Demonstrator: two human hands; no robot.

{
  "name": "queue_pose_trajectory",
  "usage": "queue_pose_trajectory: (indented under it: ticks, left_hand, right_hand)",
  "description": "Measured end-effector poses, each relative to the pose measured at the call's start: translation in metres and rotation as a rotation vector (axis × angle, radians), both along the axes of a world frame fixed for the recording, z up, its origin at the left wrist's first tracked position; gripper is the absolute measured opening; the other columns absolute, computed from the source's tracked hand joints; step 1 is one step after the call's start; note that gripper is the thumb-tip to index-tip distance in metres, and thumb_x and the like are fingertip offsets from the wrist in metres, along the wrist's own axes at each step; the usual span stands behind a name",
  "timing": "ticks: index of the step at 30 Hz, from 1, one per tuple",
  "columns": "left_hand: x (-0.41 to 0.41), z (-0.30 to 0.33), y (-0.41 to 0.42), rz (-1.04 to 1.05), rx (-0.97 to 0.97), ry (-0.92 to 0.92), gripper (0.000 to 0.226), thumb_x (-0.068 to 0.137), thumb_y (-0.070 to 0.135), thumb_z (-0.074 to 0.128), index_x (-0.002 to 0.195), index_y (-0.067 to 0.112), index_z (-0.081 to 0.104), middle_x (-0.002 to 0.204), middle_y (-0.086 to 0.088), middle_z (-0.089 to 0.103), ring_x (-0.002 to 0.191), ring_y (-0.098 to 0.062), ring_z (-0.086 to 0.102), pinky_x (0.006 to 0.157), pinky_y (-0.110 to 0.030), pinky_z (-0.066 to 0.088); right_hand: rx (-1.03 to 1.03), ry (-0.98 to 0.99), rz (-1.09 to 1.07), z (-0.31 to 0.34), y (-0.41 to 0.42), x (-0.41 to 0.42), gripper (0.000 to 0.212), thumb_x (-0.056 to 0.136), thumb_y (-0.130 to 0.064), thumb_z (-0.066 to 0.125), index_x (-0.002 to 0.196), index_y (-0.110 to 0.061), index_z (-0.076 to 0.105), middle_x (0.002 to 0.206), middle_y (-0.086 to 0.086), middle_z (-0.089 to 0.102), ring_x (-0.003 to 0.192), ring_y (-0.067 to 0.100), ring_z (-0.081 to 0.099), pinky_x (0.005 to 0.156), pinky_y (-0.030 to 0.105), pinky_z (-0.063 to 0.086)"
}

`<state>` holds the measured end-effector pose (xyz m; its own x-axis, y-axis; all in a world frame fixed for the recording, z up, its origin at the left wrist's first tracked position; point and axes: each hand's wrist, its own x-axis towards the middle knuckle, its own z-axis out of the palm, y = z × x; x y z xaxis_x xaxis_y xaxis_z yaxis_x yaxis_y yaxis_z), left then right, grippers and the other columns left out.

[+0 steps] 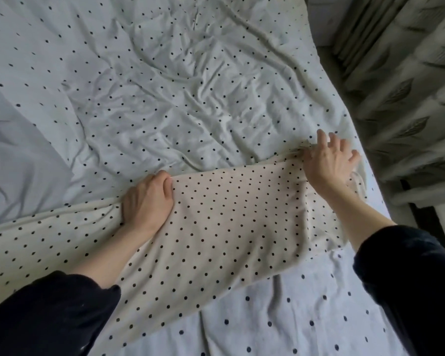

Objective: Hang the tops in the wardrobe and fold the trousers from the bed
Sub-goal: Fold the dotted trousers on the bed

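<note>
Beige trousers with small black dots are lying flat across a rumpled white dotted bed. The left hand is gripping the far edge, fingers curled into the cloth — the right hand is pressing the corner, fingers spread wide.

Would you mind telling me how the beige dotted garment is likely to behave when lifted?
The beige dotted garment probably hangs limp: it wrinkles by the left hand. Likely light, since it bunches at the right hand. It may slide on the duvet.
</note>
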<state>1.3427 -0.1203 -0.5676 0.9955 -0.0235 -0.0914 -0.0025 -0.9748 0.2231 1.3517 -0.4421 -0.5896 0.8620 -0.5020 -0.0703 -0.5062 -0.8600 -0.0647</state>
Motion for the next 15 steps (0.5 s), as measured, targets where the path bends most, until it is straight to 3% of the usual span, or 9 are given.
queue_pose_trajectory:
  ticks: [3, 5, 8, 11, 13, 15]
  left_hand:
    - [0.002, -0.003, 0.000, -0.008, 0.026, 0.004, 0.026, 0.098, 0.025, 0.037, 0.098, 0.009, 0.057, 0.100, -0.013, 0.064, 0.086, -0.037, 0.059, 0.071, -0.042, 0.046]
    - [0.002, -0.005, 0.000, 0.009, 0.025, 0.004, 0.025, 0.098, 0.023, 0.037, 0.098, 0.009, 0.057, 0.100, -0.015, 0.064, 0.086, -0.038, 0.059, 0.071, -0.043, 0.045]
    - [0.001, -0.003, -0.001, 0.043, 0.000, 0.022, 0.022, 0.096, 0.018, 0.040, 0.107, 0.010, 0.057, 0.106, -0.018, 0.059, 0.095, -0.038, 0.056, 0.079, -0.045, 0.040]
    - [-0.008, 0.005, -0.001, -0.042, 0.027, -0.067, 0.031, 0.092, 0.014, 0.045, 0.121, 0.011, 0.055, 0.114, -0.018, 0.055, 0.107, -0.036, 0.050, 0.088, -0.047, 0.032]
    - [-0.024, 0.013, -0.002, -0.204, 0.048, -0.164, 0.033, 0.090, 0.018, 0.042, 0.118, 0.011, 0.059, 0.117, -0.014, 0.058, 0.108, -0.033, 0.053, 0.093, -0.049, 0.032]
    - [-0.045, 0.020, -0.007, -0.349, 0.063, -0.123, 0.041, 0.089, 0.028, 0.034, 0.118, 0.015, 0.061, 0.126, -0.009, 0.057, 0.119, -0.029, 0.051, 0.101, -0.052, 0.029]
  right_hand:
    - [0.032, 0.001, 0.059, -0.005, 0.017, -0.007, 0.064, 0.095, -0.034, 0.045, 0.149, -0.025, 0.010, 0.158, 0.007, 0.006, 0.144, 0.026, 0.008, 0.113, 0.055, 0.003]
    - [0.058, -0.015, 0.137, -0.003, 0.034, -0.019, 0.062, 0.098, -0.039, 0.037, 0.151, -0.026, 0.006, 0.159, 0.005, -0.003, 0.146, 0.024, -0.001, 0.114, 0.053, -0.004]
    - [0.276, -0.039, 0.216, 0.004, 0.072, -0.050, 0.053, 0.100, -0.041, 0.031, 0.149, -0.025, 0.021, 0.159, 0.004, 0.007, 0.146, 0.019, 0.005, 0.115, 0.049, -0.007]
    - [0.506, -0.055, 0.369, 0.012, 0.106, -0.093, 0.049, 0.100, -0.043, 0.031, 0.145, -0.026, 0.034, 0.157, 0.002, 0.020, 0.145, 0.016, 0.015, 0.116, 0.043, 0.001]
    - [0.505, 0.012, 0.479, 0.007, 0.110, -0.111, 0.049, 0.099, -0.047, 0.028, 0.146, -0.031, 0.031, 0.157, -0.002, 0.017, 0.145, 0.013, 0.011, 0.116, 0.041, 0.001]
    - [0.438, 0.079, 0.487, -0.002, 0.093, -0.116, 0.050, 0.099, -0.048, 0.026, 0.147, -0.034, 0.026, 0.158, -0.005, 0.013, 0.146, 0.012, 0.007, 0.118, 0.037, -0.003]
